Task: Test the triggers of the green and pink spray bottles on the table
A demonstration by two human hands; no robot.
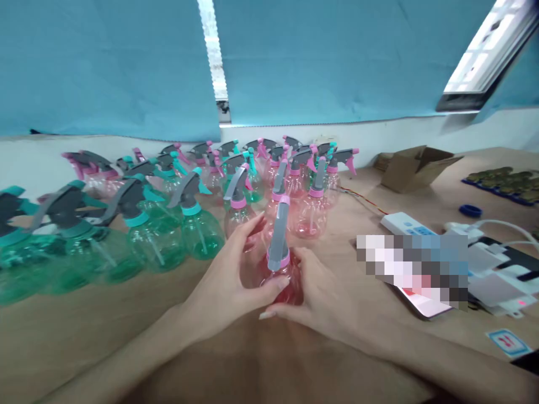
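A pink see-through spray bottle (281, 264) with a grey trigger head and pink collar stands on the brown table (84, 331) in front of me. My left hand (236, 269) wraps round its left side, thumb across the front. My right hand (320, 292) cups its right side from the other way. Both hands hold the same bottle, upright, near the table's middle.
Several green spray bottles (197, 224) crowd the left, several pink ones (309, 210) stand behind. To the right lie a white device (406, 223) with cables, a blurred patch, a cardboard box (415, 166), a blue ring (470, 210) and a dark tray (505, 182). A blue curtain hangs behind.
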